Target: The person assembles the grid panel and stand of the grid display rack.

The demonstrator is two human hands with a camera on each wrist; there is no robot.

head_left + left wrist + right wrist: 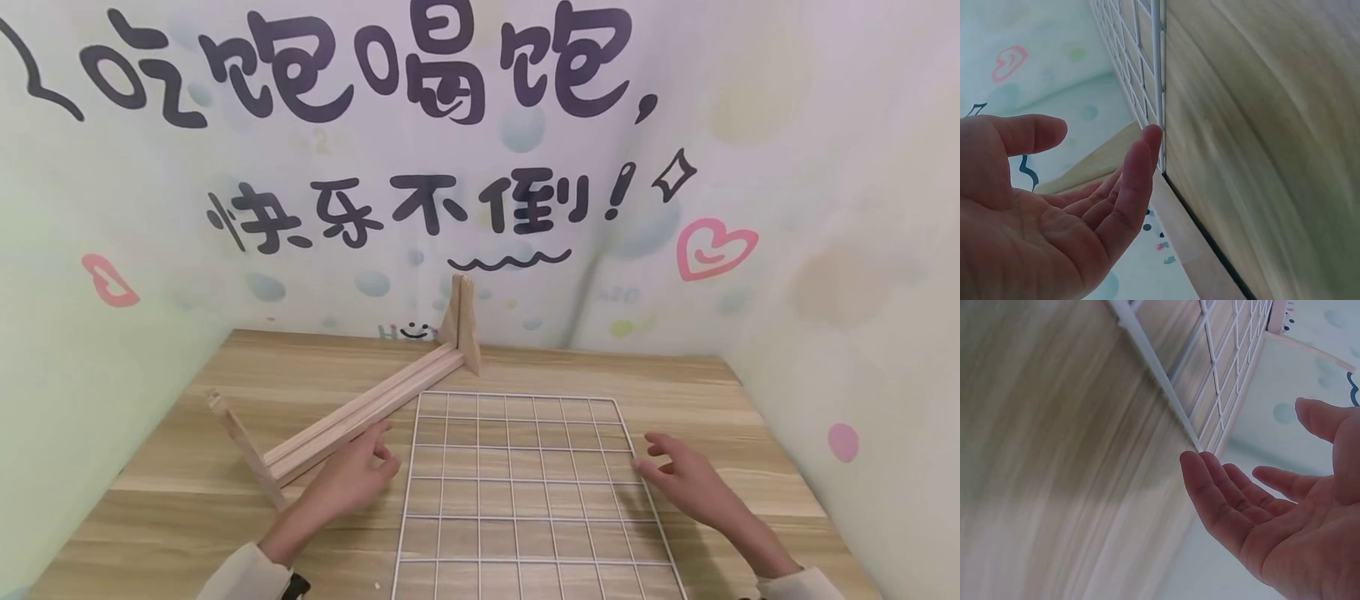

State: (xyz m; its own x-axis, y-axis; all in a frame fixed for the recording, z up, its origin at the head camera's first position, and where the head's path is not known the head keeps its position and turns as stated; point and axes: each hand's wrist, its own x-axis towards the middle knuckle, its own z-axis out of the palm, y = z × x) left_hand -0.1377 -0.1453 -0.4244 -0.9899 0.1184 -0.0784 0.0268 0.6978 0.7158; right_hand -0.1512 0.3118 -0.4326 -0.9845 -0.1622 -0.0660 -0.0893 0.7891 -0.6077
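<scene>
On the surface (180,542), seemingly flat, lies the white wire grid (513,481), between the left hand (352,471) and the right hand (690,479). Both hands hold nothing: their fingers are loosely extended and lightly bent, thumbs held away. In the wrist views the fingertips come right up to the grid's side wires; whether they touch, I cannot tell.

The step in hand looks like handling the grid by its two sides, either about to take it or just letting it go; one moment does not settle which. If it is to be lifted, the next move would call for fingertips under both side wires, thumbs brought down on top, and an even rise, so that the frame does not tip.

The grid's sides run away from the person toward the backdrop (795,183), converging with distance. That is probably its long axis, though the near end is cut off. Beside it, the wooden stand (363,412) points slantwise, its grooved beam running from near left to far right between two uprights. The grid's far left corner sits at the beam, touching or just beside it.
</scene>
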